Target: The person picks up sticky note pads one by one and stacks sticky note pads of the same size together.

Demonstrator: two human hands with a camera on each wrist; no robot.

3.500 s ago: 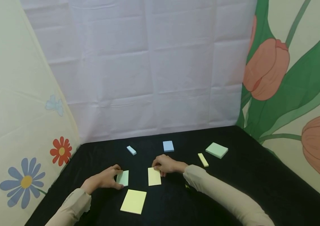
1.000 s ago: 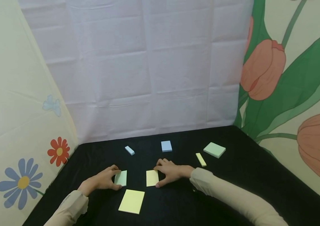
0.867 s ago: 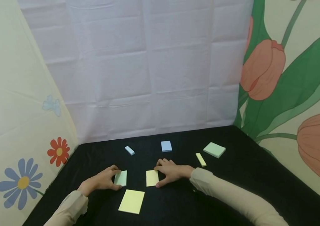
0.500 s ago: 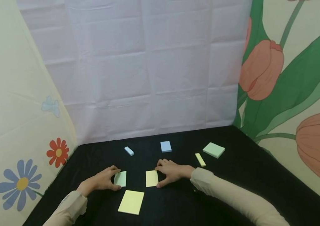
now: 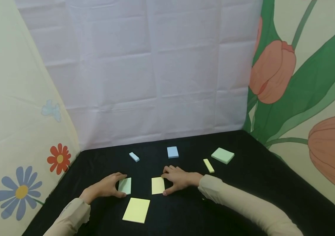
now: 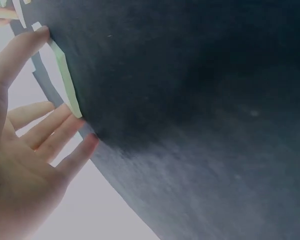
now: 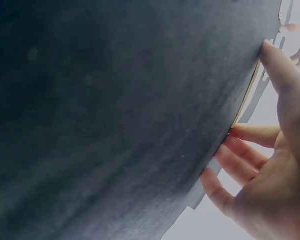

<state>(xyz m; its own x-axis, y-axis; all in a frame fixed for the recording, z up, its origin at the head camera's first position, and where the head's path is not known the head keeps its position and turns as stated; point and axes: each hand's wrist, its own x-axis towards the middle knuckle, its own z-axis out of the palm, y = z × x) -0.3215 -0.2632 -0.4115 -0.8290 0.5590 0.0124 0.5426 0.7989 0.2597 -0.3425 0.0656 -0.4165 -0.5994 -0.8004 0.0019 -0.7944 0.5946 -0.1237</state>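
My left hand (image 5: 105, 186) holds a small pale green sticky note pad (image 5: 126, 186) by its left side, thumb at the near corner and fingers at the far one. The left wrist view shows the thick green edge of that pad (image 6: 67, 80) between thumb and fingers. To its right, a small pale yellow sticky note pad (image 5: 157, 186) lies on the black cloth. My right hand (image 5: 180, 179) spans its right side, thumb and a fingertip touching the two corners. In the right wrist view that pad (image 7: 247, 95) shows only as a thin edge between them.
A larger yellow sticky note pad (image 5: 136, 210) lies in front, between the two hands. Farther back are a light blue strip pad (image 5: 134, 156), a blue pad (image 5: 172, 152), a narrow yellow strip pad (image 5: 208, 166) and a larger green pad (image 5: 222, 155). A white curtain (image 5: 155, 72) hangs behind the table.
My right hand has shifted from the small yellow pad's far right corner to span its right side, thumb at the near corner. The left hand keeps its place. The last second shows almost no movement.
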